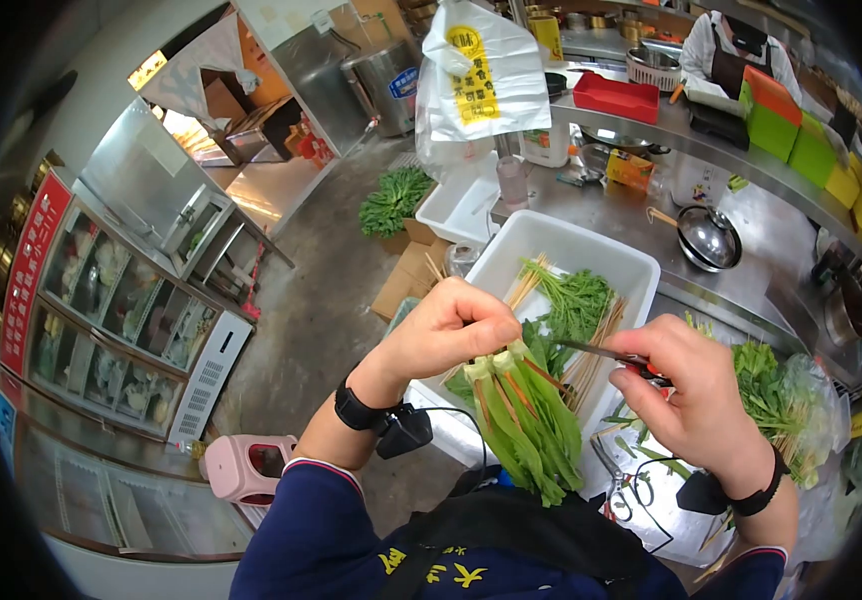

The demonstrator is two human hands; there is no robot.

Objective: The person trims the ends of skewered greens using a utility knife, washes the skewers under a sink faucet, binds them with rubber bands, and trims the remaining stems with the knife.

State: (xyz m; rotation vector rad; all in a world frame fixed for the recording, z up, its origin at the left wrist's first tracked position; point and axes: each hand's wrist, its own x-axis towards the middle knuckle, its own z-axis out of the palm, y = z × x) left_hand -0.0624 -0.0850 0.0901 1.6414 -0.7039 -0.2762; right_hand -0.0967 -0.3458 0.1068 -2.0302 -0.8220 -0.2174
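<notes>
My left hand (461, 322) is closed around a bunch of long-leaf lettuce (523, 420), its pale cut stem ends up and its leaves hanging down in front of my apron. Thin brown sticks show among the leaves. A small dark-bladed knife (599, 350) is gripped in my right hand (686, 385), its blade pointing left, close to the stems. Just beyond both hands stands a white plastic bin (636, 265). Inside it lie feathery greens (576, 298) and bamboo skewers (599, 345); my hands and the lettuce hide part of it.
Scissors (626, 485) lie on the worktop at my right, near bagged leafy greens (766, 390). A lidded pan (708, 238) sits on the steel counter. White plastic bags (481, 75) hang ahead. A pink stool (241, 468) and glass-door fridge (116, 320) stand left. Another person (741, 55) is across the counter.
</notes>
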